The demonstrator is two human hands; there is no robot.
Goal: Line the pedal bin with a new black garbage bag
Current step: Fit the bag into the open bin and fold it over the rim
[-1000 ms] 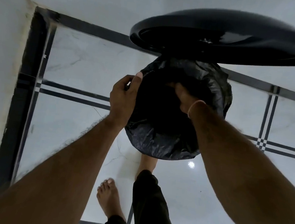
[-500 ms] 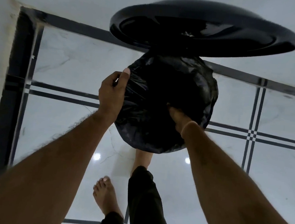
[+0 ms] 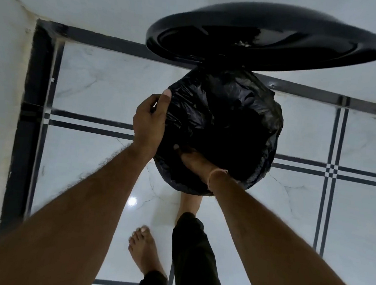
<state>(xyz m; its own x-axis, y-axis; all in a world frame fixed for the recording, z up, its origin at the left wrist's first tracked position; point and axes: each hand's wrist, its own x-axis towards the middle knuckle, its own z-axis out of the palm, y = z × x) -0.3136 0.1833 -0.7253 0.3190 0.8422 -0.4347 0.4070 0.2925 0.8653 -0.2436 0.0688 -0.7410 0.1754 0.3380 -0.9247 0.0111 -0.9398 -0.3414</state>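
The pedal bin stands below me with its glossy black lid (image 3: pixel 267 35) raised open at the back. A crinkled black garbage bag (image 3: pixel 228 114) is draped over the bin's mouth and hides the rim and body. My left hand (image 3: pixel 149 120) pinches the bag's edge at the left side of the rim, thumb up on the plastic. At the near side my right hand (image 3: pixel 194 162) grips the bag's edge, fingers tucked into the dark plastic and partly hidden.
White marble floor (image 3: pixel 90 156) with dark inlaid lines. A white wall (image 3: pixel 1 80) runs along the left and behind the bin. One bare foot (image 3: pixel 143 250) stands on the floor; the other leg (image 3: pixel 194 245), in dark trousers, reaches under the bin.
My right hand came out of the bag's middle and moved to the near rim. The left hand kept its pinch on the left edge. The view shifted slightly.
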